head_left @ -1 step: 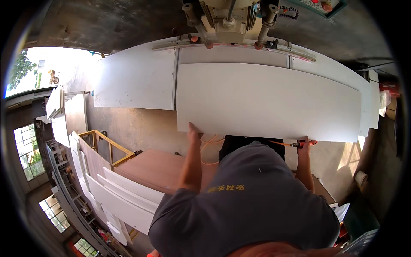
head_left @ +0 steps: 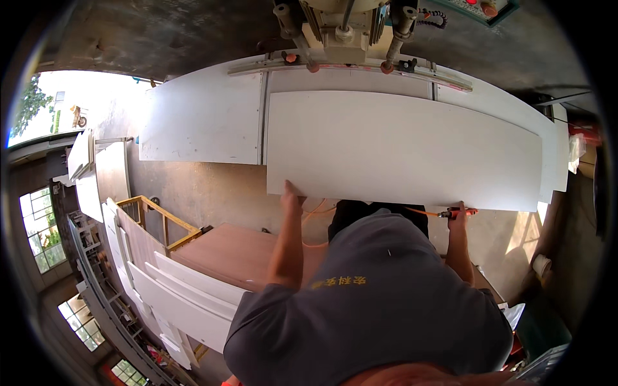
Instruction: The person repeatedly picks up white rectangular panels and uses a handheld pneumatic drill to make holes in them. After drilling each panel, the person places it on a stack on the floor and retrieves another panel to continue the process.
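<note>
A long white panel lies on the white worktable, its near edge jutting out toward me. At the panel's near left corner, my left hand grips the edge, thumb on top and fingers hidden below. My right hand is closed around a red air gun while touching the near edge close to the right end. From the air gun an orange hose runs left in front of my body. How the right fingers sit under the panel is hidden.
Beyond the panel stands a machine head over a guide rail. Behind me on the left are stacked white boards, a brown board and a yellow frame. A control box sits at the far right.
The white panel has slid slightly away from me, toward the machine. Both hands have moved a little with its near edge and keep their hold.
</note>
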The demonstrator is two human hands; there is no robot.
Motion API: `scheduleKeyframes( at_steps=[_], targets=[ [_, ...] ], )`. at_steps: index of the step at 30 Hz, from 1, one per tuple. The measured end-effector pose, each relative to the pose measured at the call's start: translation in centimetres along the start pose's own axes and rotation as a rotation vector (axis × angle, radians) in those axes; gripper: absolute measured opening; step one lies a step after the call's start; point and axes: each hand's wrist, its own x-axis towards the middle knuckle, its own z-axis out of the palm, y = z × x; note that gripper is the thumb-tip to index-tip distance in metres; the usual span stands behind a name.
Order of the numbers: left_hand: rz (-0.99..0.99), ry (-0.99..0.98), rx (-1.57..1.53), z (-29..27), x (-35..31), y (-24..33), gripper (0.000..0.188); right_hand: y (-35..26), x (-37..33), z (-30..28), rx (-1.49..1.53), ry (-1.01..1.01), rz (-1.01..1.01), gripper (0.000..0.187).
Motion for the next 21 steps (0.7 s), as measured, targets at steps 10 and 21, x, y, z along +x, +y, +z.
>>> scheduleKeyframes(
  at_steps=[10,21],
  targets=[
    [-0.04,-0.06,0.214,10.1,-2.6,1.1,0.052,-9.8,6.2,0.4,0.02,-0.033,-0.055,0.025],
    [-0.008,-0.018,0.21,13.8,-2.8,-1.3,0.054,-12.6,9.5,0.4,-0.052,-0.001,-0.025,0.033]
  ],
)
